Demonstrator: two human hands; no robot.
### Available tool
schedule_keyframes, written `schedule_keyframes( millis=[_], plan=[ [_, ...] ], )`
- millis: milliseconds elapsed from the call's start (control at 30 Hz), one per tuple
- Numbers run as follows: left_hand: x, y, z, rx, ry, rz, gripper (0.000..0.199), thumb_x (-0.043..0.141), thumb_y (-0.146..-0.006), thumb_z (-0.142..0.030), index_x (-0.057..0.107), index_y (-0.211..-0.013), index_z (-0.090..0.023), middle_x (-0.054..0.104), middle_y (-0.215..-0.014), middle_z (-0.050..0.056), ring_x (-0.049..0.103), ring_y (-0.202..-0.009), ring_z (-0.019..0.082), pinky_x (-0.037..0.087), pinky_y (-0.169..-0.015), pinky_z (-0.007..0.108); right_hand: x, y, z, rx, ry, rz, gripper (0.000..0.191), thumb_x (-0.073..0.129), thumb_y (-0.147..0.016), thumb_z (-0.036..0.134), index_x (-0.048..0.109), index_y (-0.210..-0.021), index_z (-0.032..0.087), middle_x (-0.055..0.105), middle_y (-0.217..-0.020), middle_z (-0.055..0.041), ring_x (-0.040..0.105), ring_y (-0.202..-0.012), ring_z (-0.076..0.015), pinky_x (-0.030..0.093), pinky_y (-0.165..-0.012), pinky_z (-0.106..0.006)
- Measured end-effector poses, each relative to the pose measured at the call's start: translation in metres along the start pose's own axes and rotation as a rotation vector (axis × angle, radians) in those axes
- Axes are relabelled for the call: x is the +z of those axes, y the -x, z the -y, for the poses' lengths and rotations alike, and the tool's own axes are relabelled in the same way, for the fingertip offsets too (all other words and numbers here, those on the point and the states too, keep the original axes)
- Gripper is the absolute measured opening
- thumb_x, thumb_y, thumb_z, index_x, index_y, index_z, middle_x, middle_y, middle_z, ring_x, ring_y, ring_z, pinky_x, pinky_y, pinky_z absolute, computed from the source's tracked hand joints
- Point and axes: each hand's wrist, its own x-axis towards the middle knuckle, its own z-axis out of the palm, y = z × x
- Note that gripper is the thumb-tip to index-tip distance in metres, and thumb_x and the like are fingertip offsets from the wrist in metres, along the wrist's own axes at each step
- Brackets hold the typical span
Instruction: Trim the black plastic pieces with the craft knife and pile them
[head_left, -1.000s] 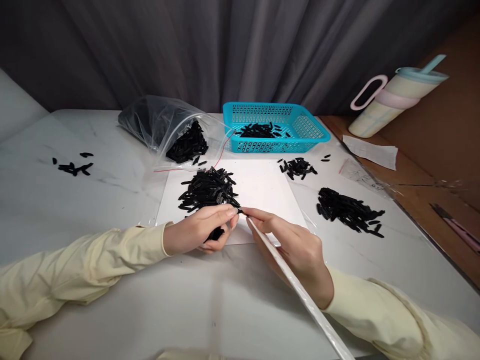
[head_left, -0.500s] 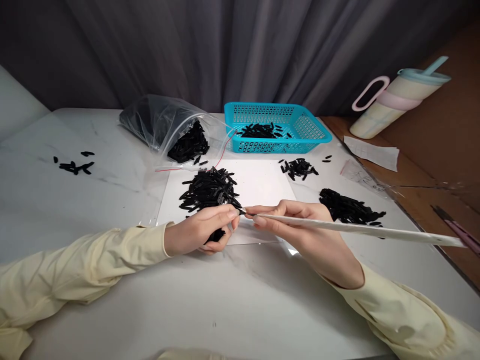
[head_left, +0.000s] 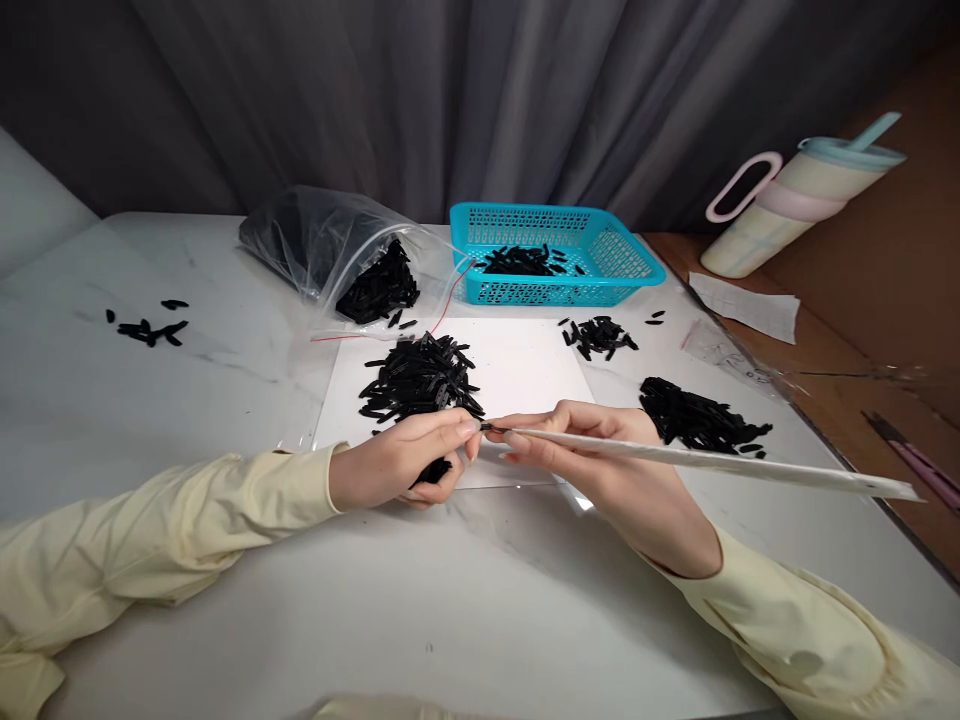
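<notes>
My left hand (head_left: 416, 452) is closed, pinching a small black piece (head_left: 486, 426) between thumb and fingertip. More slim black pieces (head_left: 433, 471) show in its curled palm. My right hand (head_left: 600, 450) is closed around the near end of a long, thin white strip (head_left: 750, 470), which tapers toward the fingertips and runs out to the right. The fingertips of both hands almost meet at the dark tip. Whether that tip belongs to the strip or to the black piece, I cannot tell. A heap of slim black pieces (head_left: 420, 375) lies just beyond my left hand on a white sheet (head_left: 525, 360).
Behind the heap lie an open clear bag (head_left: 315, 240) spilling black pieces and a blue basket (head_left: 562, 292) holding some. Further black piles sit at right (head_left: 697, 415), back right (head_left: 600, 337) and far left (head_left: 154, 332). A tumbler (head_left: 802, 205) and pink-handled tool (head_left: 915, 460) are at right.
The far end of the white strip has swung slightly down and left. A dark tip shows a little more between my fingertips. My left hand has barely moved.
</notes>
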Motion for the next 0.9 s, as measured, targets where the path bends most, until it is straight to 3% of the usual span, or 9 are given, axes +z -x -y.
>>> schedule_keyframes(
  millis=[400,900],
  plan=[
    [0.0009,0.0004,-0.0004,-0.004,-0.021,-0.007,0.026,0.024,-0.093,-0.033,0.039,-0.078,-0.018,0.03,-0.038,-0.01,0.022,-0.035,0.006,0.02,-0.037,0.018,0.0002,-0.0012,-0.0009,-0.009,-0.009,0.007,0.02,0.071,-0.07,0.022,0.059,-0.055,0.018,0.07,-0.089,-0.0034,0.065,-0.089,-0.0209,0.054,-0.069,-0.026],
    [0.0007,0.0009,-0.0005,0.009,-0.003,-0.004,0.025,0.025,-0.093,-0.032,0.039,-0.079,-0.018,0.031,-0.038,-0.01,0.022,-0.034,0.005,0.02,-0.036,0.016,-0.0024,-0.0008,-0.002,0.001,-0.004,0.036,0.018,0.07,-0.071,0.023,0.06,-0.058,0.016,0.07,-0.09,-0.0057,0.064,-0.092,-0.0212,0.052,-0.076,-0.027]
  ],
)
